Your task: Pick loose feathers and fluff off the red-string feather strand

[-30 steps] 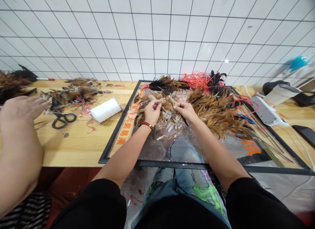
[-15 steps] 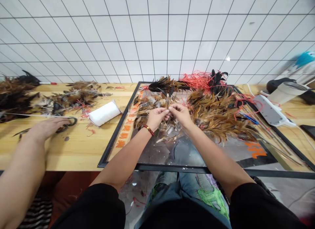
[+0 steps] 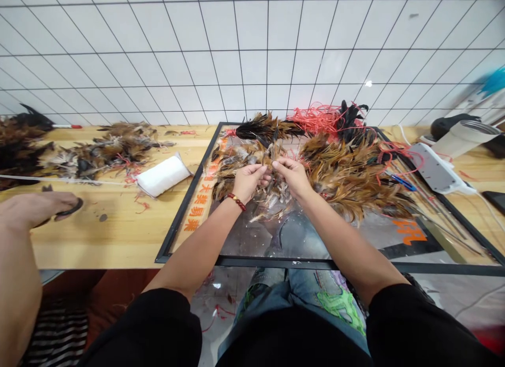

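Note:
Over a glass panel in a black frame [image 3: 252, 263], my left hand [image 3: 249, 184], a beaded bracelet at its wrist, is closed in a pinch. Close beside it my right hand [image 3: 292, 178] pinches too, thumb against forefinger. Small brown feathers show at the fingertips of both hands; their exact hold is partly hidden. Under and behind the hands lies a loose pile of brown and grey feathers [image 3: 232, 169]. To the right, larger golden-brown feather bundles [image 3: 347, 182] spread over the glass. A dark feather bundle [image 3: 256, 131] tied in red lies at the back.
Red plastic strings [image 3: 315, 123] heap at the back. Right are a blue pen-like tool [image 3: 402, 182], a power strip [image 3: 440, 169] and a large tape roll [image 3: 467, 138]. Left are a white roll [image 3: 163, 175], more feathers [image 3: 106, 151] and a co-worker's hand [image 3: 47, 206] holding dark scissors.
My hands, touching at the fingertips before, are now slightly apart. The co-worker's hand has moved left and nearer with the scissors. The view has shifted a little.

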The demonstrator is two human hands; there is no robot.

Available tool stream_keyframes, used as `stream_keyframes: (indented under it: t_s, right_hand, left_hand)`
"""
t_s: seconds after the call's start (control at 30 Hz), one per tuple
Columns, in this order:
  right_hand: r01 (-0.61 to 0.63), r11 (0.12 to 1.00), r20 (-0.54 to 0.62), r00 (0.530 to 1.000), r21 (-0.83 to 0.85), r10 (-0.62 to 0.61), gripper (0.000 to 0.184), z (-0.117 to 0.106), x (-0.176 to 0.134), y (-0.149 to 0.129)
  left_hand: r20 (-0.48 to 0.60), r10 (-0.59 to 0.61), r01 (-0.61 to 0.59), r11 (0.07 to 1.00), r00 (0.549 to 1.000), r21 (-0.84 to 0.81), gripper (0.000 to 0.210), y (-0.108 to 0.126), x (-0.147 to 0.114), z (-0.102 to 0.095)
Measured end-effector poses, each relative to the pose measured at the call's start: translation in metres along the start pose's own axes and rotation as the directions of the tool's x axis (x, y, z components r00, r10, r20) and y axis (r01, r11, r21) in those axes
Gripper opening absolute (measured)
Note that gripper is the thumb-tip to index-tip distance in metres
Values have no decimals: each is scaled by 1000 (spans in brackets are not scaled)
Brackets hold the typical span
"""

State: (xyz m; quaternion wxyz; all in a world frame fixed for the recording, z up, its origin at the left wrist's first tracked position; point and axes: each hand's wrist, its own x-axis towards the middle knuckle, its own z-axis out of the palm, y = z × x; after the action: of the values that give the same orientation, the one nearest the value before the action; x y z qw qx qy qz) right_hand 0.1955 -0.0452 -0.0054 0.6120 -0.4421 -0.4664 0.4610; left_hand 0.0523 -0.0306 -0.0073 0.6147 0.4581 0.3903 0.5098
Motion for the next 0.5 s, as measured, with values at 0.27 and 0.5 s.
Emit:
stream_keyframes:
  t_s: [0.27,0.5]
  right_hand:
    - [31,999,16,999,-6,-31,40,7,-4,3]
    - [-31,1000,-26,999,3,31,51,-4,4,-7]
  left_hand:
    - [79,-29,28,999,996,16,31,-4,-2,4]
    - [45,9,-15,992,999,128,21,-6,1,3]
